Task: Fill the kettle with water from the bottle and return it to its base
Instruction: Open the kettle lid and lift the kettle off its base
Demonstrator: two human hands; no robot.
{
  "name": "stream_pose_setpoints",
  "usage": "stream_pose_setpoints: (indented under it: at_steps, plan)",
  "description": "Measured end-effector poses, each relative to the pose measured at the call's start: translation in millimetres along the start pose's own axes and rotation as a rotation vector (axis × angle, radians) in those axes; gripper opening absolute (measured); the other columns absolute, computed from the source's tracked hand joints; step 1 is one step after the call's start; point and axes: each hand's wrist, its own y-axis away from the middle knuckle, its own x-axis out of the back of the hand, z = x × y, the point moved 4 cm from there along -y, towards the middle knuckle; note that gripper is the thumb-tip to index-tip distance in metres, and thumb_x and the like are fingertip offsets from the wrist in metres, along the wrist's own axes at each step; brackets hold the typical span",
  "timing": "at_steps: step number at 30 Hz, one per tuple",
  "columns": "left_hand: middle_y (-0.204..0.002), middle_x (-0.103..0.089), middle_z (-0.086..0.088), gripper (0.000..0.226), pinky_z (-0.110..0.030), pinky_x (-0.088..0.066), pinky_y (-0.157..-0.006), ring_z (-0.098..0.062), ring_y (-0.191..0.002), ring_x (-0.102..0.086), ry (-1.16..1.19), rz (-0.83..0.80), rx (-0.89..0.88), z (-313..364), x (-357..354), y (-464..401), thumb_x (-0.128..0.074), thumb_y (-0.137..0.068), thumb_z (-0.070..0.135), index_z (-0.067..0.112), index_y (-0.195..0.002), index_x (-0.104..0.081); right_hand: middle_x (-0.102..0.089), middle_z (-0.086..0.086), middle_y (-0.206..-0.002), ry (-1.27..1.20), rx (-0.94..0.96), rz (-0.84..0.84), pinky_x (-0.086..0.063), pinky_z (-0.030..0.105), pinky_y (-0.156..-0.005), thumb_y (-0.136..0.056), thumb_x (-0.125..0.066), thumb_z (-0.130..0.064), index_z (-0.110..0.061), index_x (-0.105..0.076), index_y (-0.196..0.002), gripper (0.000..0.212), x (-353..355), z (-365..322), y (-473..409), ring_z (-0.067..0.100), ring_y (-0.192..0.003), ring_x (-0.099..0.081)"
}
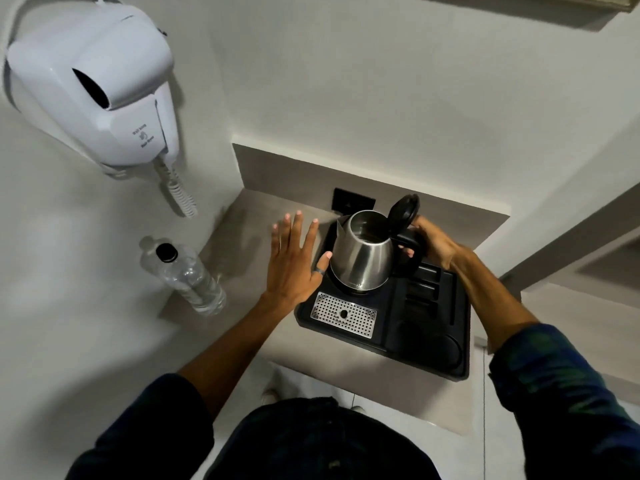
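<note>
A steel kettle stands on its round base at the back left of a black tray. Its black lid is flipped up, showing the inside. My right hand is wrapped around the kettle's black handle. My left hand is spread flat just left of the kettle, fingers apart, thumb close to the steel wall, holding nothing. A clear plastic water bottle with a black cap on stands on the counter at the left, apart from both hands.
A white wall-mounted hair dryer with a coiled cord hangs at upper left. The tray has a perforated metal drip grate and round cup recesses. A black wall socket sits behind the kettle. The counter ends near my body.
</note>
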Motion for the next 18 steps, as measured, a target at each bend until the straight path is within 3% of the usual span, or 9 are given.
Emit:
stream_pose_setpoints:
  at_steps: [5,8,11,15,18]
  plan:
    - [-0.171,-0.017,-0.019,0.077,-0.058,-0.003,-0.129,-0.042,-0.159,-0.011,-0.045,0.08,0.039,-17,6,3,-0.04,-0.1,0.062,0.021,-0.163,-0.027,-0.065,-0.012,-0.063,0.066,0.075,0.052,-0.041,0.037,-0.075,-0.079,-0.047,-0.089,-0.022,-0.069,-0.086,0.071,-5,-14,-18,0.007,-0.059,-0.056]
    - [-0.171,-0.017,-0.02,0.078,-0.057,-0.003,-0.129,-0.041,-0.16,-0.011,-0.052,0.139,0.084,-34,14,3,-0.04,-0.1,0.062,0.018,-0.164,-0.027,-0.062,-0.009,-0.064,0.114,0.108,0.026,-0.042,0.041,-0.081,-0.072,-0.048,-0.098,-0.017,-0.066,-0.085,0.084,-17,-31,-28,0.009,-0.062,-0.056]
    - [-0.172,-0.016,-0.02,0.077,-0.057,-0.005,-0.13,-0.04,-0.16,-0.009,-0.047,0.184,0.121,-51,20,3,-0.041,-0.102,0.06,0.016,-0.164,-0.028,-0.069,-0.018,-0.068,0.084,0.159,-0.018,-0.043,0.039,-0.079,-0.085,-0.044,-0.088,-0.034,-0.077,-0.085,0.063,-43,-52,-38,-0.003,-0.063,-0.063]
    - [-0.172,-0.014,-0.02,0.077,-0.056,-0.008,-0.13,-0.039,-0.161,-0.007,-0.038,0.205,0.161,-76,25,9,-0.041,-0.103,0.058,0.014,-0.165,-0.025,-0.061,-0.002,-0.062,0.03,0.212,-0.035,-0.043,0.04,-0.076,-0.081,-0.046,-0.081,-0.002,-0.066,-0.098,0.084,-89,-79,-56,0.014,-0.06,-0.053]
    - [-0.172,-0.014,-0.02,0.077,-0.057,-0.012,-0.13,-0.039,-0.161,-0.007,-0.023,0.2,0.162,-89,26,21,-0.045,-0.103,0.054,0.014,-0.165,-0.024,-0.057,0.013,-0.068,0.006,0.239,-0.026,-0.042,0.039,-0.076,-0.087,-0.049,-0.069,-0.001,-0.065,-0.092,0.07,-123,-91,-68,0.024,-0.064,-0.052]
